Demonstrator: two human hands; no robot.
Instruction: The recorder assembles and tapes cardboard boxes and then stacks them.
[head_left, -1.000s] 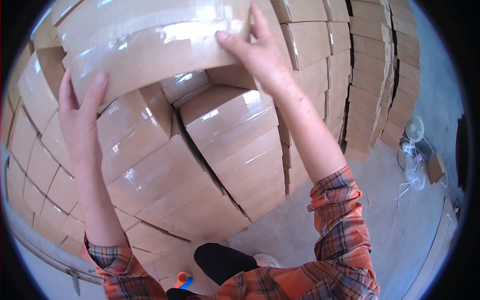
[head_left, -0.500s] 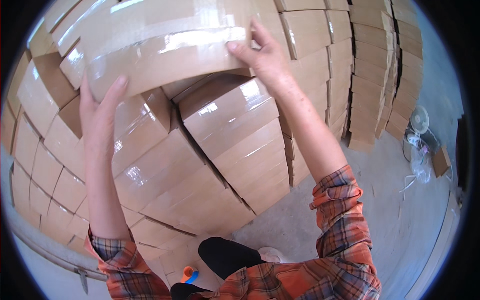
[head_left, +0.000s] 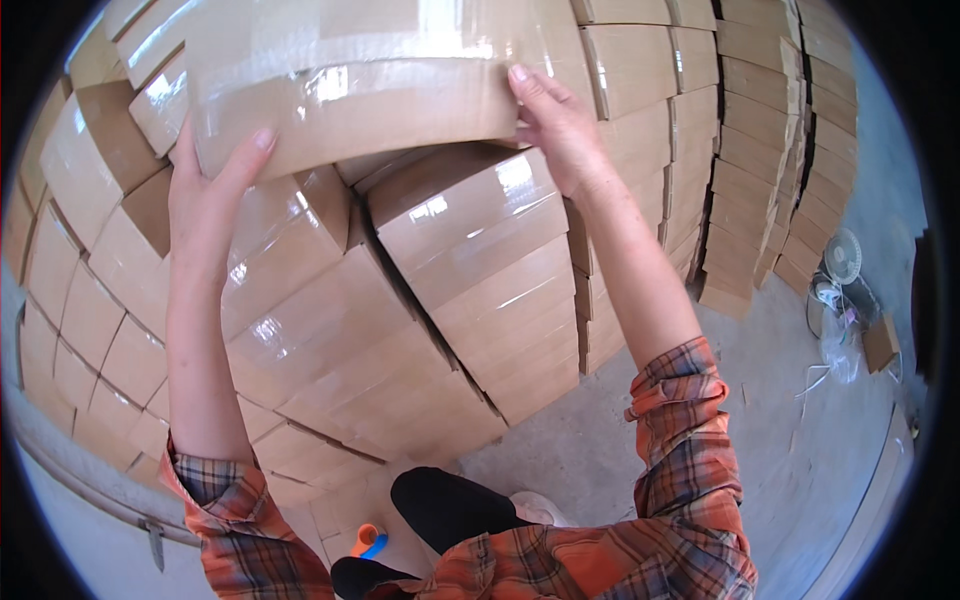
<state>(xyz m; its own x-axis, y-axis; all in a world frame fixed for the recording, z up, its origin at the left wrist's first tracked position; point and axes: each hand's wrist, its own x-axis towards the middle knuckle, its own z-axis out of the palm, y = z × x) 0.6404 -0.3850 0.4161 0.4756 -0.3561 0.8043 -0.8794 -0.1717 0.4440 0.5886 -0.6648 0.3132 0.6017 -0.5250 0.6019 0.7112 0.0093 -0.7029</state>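
Two hands on one taped box.
I see my left hand (head_left: 205, 205) and right hand (head_left: 560, 125) holding the brown carton (head_left: 350, 85) above the stacked cartons (head_left: 460, 290).

Brown cardboard box (head_left: 350, 90) uppermost, top centre, long and flat, sealed with glossy clear tape; left hand (head_left: 205, 200) under its left lower edge, right hand (head_left: 560, 130) against its right end. Beneath it, stack of like taped brown boxes (head_left: 400, 320) in tight rows, fanning down to floor. Second stack of flat brown boxes (head_left: 770, 150) at right, well apart across dark gap. Small brown carton (head_left: 880, 342) on floor, far right.
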